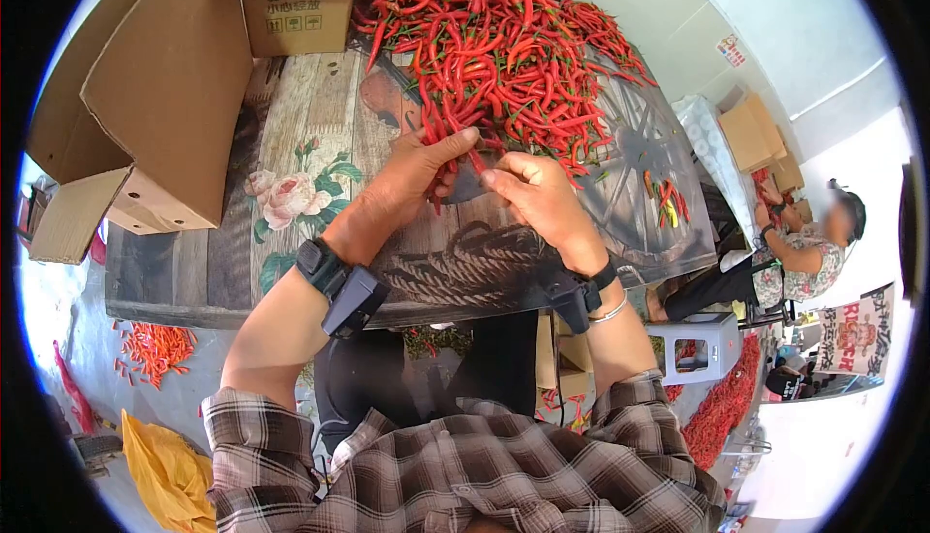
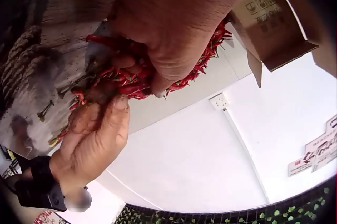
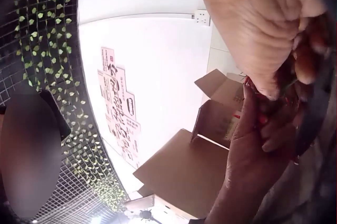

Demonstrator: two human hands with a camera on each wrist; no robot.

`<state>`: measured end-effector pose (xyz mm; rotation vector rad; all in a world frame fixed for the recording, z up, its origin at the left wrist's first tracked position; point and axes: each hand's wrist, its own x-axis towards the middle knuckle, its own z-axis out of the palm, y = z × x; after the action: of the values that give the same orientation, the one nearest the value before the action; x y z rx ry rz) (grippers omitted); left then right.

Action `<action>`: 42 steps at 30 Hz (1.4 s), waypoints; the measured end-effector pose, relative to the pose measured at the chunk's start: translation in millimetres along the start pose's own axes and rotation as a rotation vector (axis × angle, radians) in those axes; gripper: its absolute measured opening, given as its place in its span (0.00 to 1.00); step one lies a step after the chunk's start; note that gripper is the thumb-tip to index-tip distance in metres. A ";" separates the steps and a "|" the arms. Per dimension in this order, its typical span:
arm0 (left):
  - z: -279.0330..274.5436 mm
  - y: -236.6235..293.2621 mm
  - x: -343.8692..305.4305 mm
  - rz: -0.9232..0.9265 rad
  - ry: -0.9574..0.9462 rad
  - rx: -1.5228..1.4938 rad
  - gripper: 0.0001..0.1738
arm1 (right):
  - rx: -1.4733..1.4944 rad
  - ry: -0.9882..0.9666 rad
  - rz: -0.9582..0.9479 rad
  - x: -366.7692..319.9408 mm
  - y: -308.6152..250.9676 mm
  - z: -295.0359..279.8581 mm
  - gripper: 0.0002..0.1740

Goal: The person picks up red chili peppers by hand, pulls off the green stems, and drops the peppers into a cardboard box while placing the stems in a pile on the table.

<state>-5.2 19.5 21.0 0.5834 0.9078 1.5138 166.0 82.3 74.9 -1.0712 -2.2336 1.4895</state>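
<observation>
My left hand (image 1: pixel 412 170) holds several red chili peppers (image 1: pixel 433 134), some poking out below the fingers. One red chili (image 1: pixel 476 161) sticks out from it toward my right hand (image 1: pixel 544 202), whose thumb and forefinger pinch at its end. Both hands are close together above the table's near half, in front of a big heap of red chilies (image 1: pixel 504 48) with green stems. From the left wrist, the right hand (image 2: pixel 95 140) shows with thumb and forefinger together beside the held chilies. In the right wrist view the left hand (image 3: pixel 253 155) is shaded, its fingers partly hidden.
A large open cardboard box (image 1: pixel 179 97) stands at the table's left, a smaller box (image 1: pixel 295 10) behind it. Loose chilies (image 1: pixel 668 202) lie on the right of the printed tabletop (image 1: pixel 339 97). Beyond are a grey stool (image 1: pixel 702 349) and a seated person (image 1: pixel 809 252).
</observation>
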 end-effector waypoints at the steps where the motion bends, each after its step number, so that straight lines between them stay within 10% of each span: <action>1: 0.4 -0.9 -1.2 0.034 0.025 0.053 0.13 | -0.082 0.061 -0.149 3.6 7.9 0.9 0.13; 6: 7.4 1.4 -5.0 0.171 0.023 0.319 0.12 | -0.422 0.299 -0.264 21.3 26.8 -6.3 0.14; 15: -11.6 14.4 3.2 0.141 0.046 -0.325 0.14 | -0.558 0.363 -0.517 21.9 10.9 -16.4 0.11; 22: -12.9 8.6 5.8 0.008 0.056 -0.192 0.10 | -0.881 0.486 -0.464 40.3 29.0 -2.9 0.11; 30: -2.9 3.1 2.3 0.040 0.001 -0.010 0.08 | -0.186 0.453 -0.325 22.7 13.7 -11.3 0.11; 38: -4.1 2.0 -2.7 -0.012 -0.117 0.010 0.12 | -0.269 0.246 -0.521 10.4 -4.8 23.8 0.17; 42: -4.6 0.8 -2.6 -0.106 -0.286 -0.157 0.12 | 0.436 -0.061 -0.222 -2.5 -21.5 10.8 0.21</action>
<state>-9.0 16.0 19.4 0.6088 0.5854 1.3512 152.2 68.6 89.4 -0.6314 -1.8596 1.8079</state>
